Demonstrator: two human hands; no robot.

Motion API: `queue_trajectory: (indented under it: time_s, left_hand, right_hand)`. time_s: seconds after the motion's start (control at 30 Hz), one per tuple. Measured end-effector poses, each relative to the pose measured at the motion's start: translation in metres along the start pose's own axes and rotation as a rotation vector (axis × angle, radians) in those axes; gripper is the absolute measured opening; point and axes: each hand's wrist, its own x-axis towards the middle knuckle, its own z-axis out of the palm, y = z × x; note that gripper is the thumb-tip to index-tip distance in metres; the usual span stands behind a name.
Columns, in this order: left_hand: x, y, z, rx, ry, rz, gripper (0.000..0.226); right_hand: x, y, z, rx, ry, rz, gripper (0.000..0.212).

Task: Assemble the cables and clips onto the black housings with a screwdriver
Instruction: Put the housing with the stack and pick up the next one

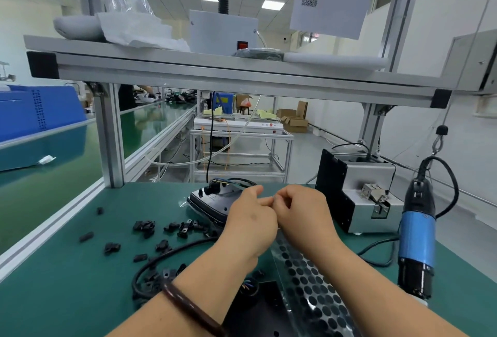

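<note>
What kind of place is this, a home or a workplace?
Most likely a factory assembly line: a hanging electric screwdriver, a green conveyor belt, and loose black clips on an aluminium-framed workbench.

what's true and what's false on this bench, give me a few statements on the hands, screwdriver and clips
1. The screwdriver hangs on the right, held by no hand. True.
2. The right hand grips the screwdriver. False: it meets the left hand near the black housing, fingers curled.
3. Black clips lie scattered on the green mat. True.
4. The dotted sheet is rolled up. False: it lies spread on the mat under the right forearm.
</note>
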Motion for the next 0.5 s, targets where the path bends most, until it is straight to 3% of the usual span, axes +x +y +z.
queue_trajectory:
  time_s: [0.2, 0.27, 0.37, 0.5]
  left_hand:
    - [-0.001, -0.004, -0.01, 0.021, 0.039, 0.072, 0.063]
    - [-0.003, -0.004, -0.017, 0.01, 0.054, 0.091, 0.057]
    - [-0.009, -0.006, -0.031, -0.072, 0.045, 0.124, 0.046]
    - [-0.022, -0.011, -0.039, -0.07, 0.017, 0.182, 0.044]
  right_hand:
    - [-0.004, -0.011, -0.008, -0.138, -0.176, -0.2, 0.03]
    - [-0.003, -0.007, -0.016, 0.036, -0.126, -0.117, 0.027]
    - [-0.002, -0.005, -0.03, 0.543, -0.053, 0.153, 0.019]
    - [-0.009, -0.013, -0.029, 0.631, -0.158, 0.154, 0.017]
